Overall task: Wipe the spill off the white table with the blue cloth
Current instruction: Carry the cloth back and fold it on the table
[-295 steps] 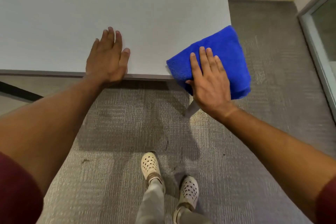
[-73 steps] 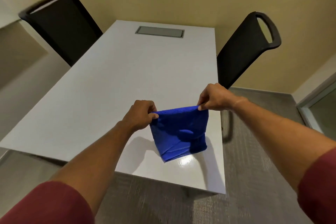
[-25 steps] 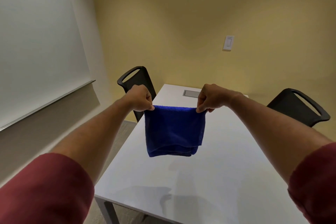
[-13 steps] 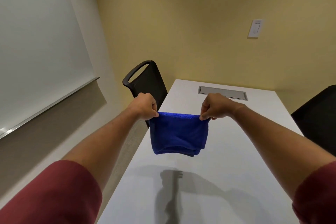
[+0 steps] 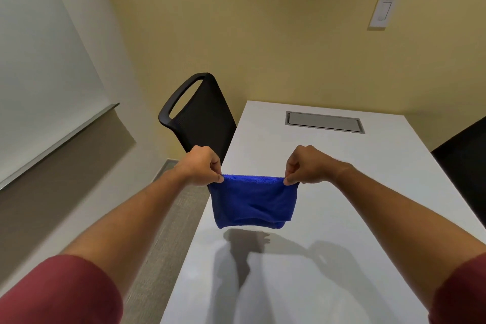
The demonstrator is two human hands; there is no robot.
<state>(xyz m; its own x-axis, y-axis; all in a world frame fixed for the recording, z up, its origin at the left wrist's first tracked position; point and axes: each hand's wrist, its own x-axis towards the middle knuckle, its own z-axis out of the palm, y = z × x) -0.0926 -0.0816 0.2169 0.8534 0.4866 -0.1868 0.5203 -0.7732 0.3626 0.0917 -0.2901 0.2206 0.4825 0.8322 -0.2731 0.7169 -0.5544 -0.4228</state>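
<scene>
blue cloth (image 5: pixel 253 201) pinched taut between left hand (image 5: pixel 201 166), right hand (image 5: pixel 306 166), above white table (image 5: pixel 342 218)

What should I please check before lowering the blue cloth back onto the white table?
1. Left hand grip on a top corner of the blue cloth: ok.
2. Right hand grip on the other corner: ok.
3. Cloth folded and hanging clear above the white table: ok.
4. Tabletop below free of objects: ok.
5. Spill location: cannot tell, no liquid visible.
6. Black chair clear of the arms: ok.
</scene>
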